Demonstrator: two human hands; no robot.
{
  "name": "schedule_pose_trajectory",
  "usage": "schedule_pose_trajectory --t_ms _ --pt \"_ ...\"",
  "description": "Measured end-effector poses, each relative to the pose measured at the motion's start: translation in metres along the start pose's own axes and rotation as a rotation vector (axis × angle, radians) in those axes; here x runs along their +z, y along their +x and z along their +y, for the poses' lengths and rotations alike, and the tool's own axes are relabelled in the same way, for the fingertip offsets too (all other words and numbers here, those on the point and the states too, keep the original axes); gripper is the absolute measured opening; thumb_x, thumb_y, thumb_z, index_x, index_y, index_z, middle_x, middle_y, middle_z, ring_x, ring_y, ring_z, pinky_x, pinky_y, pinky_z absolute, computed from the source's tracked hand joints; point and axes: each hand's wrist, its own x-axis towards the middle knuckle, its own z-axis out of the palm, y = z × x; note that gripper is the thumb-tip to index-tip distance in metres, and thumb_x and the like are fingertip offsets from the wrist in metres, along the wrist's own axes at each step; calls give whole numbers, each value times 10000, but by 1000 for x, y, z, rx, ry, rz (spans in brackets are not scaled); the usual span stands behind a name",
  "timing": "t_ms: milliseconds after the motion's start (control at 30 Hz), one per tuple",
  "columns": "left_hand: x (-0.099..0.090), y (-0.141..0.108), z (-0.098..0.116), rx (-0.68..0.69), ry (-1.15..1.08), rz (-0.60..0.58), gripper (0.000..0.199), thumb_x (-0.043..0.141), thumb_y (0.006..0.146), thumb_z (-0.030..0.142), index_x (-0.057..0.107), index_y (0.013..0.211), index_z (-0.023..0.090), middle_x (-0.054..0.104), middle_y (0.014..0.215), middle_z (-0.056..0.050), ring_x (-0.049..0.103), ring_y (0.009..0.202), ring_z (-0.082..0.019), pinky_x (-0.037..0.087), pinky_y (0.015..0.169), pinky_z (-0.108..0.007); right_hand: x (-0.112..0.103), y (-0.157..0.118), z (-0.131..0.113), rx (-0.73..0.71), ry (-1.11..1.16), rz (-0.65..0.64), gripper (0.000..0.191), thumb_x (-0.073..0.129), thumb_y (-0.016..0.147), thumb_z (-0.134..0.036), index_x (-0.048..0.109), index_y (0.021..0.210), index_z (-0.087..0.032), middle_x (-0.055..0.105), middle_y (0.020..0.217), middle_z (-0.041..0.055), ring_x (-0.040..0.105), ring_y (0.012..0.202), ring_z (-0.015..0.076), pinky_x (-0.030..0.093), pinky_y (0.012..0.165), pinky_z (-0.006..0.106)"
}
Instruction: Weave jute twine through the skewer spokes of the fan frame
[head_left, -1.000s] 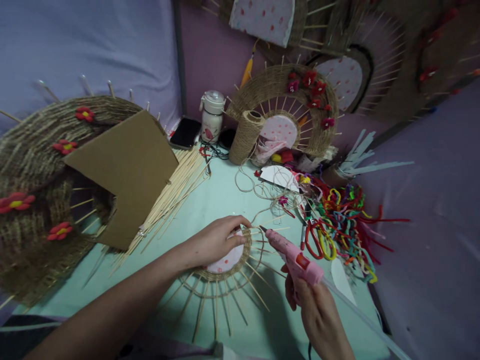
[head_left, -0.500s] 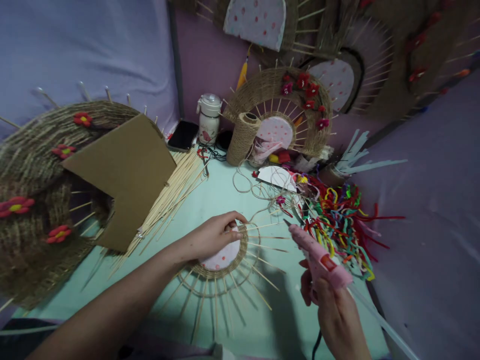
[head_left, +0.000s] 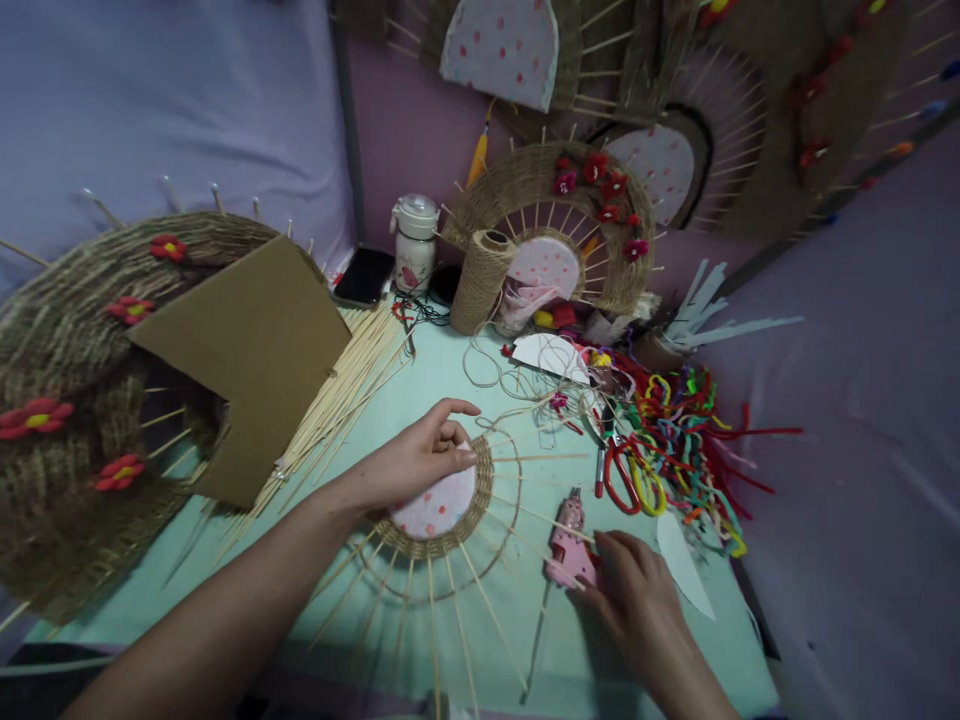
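Note:
My left hand [head_left: 420, 465] holds the edge of a small round fan, its thumb on the woven twine rim [head_left: 484, 480] and its index finger stretched out above. The fan's middle is a white disc [head_left: 437, 510] with red dots, and thin sticks [head_left: 431, 630] fan out from the rim. A loose twine ring crosses the sticks. My right hand [head_left: 637, 590] is open, thumb and fingers apart, close to the stick ends; whether it touches them I cannot tell. A pink glue gun [head_left: 571, 550] lies on the table beside it, partly beneath the sticks.
Scissors with red handles [head_left: 621, 478] and a tangle of pipe cleaners [head_left: 686, 430] lie at right. A twine spool [head_left: 480, 285], a white bottle [head_left: 415, 245] and a phone [head_left: 365, 276] stand or lie behind. Left are loose sticks [head_left: 334, 385] and brown cardboard [head_left: 251, 365].
My right hand has let go of the glue gun, which now lies on the table. The fan's sticks have shifted, and my left index finger has lifted and straightened.

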Motion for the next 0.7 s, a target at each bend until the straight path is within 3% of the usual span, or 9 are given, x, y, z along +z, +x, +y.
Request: schedule_pose_trajectory --t_ms 100,167,267,400,467,567,633,700 --pt "7 -3 3 -40 -76 -74 699 605 780 251 219 1361 293 503 849 37 460 614 -63 359 527 -198 -25 26 -20 -53 160 -16 385 542 839 -351 517 1204 -231 535 1224 119 498 1148 266 423 944 433" --pt "12 -5 4 -68 -118 -107 809 620 770 242 121 1403 318 513 849 42 448 570 -51 334 491 -190 -33 53 -39 -93 337 -15 315 477 887 -321 532 1187 -247 548 1232 98 480 1189 233 392 986 412" --pt "18 -5 5 -77 -161 -123 871 636 759 221 77 1421 312 527 842 42 466 586 -47 338 518 -190 -27 97 -66 -206 600 6 294 478 892 -358 578 1146 -249 560 1250 83 474 1208 221 354 1020 423" --pt "18 -4 3 -76 -155 -115 881 641 751 213 79 1425 289 527 826 45 467 599 -50 339 553 -201 -5 138 -87 -325 806 -178 300 527 863 -421 629 1106 -278 525 1321 51 419 1264 219 305 1052 438" --pt "17 -4 2 -70 -140 -108 873 640 751 217 86 1424 272 522 808 50 457 596 -53 335 561 -208 3 148 -90 -391 913 -237 220 563 846 -418 690 954 -274 611 1200 46 490 1190 220 291 1053 435" --pt "15 -4 3 -68 -135 -106 850 639 752 214 113 1418 260 520 800 51 452 610 -57 333 578 -216 8 153 -90 -449 1016 -249 167 606 826 -381 696 758 -257 686 852 22 613 904 194 249 1058 440" --pt "14 -3 4 -80 -133 -114 834 637 753 213 130 1413 266 518 804 51 436 595 -53 322 567 -215 7 152 -89 -423 1031 -251 141 610 828 -352 689 761 -257 660 757 6 608 806 177 254 1044 432" --pt "13 -3 4 -87 -129 -123 817 633 754 211 146 1407 269 517 814 47 432 592 -53 316 559 -215 5 151 -89 -377 1016 -307 129 601 834 -343 696 868 -262 660 832 26 592 862 192 319 987 411"
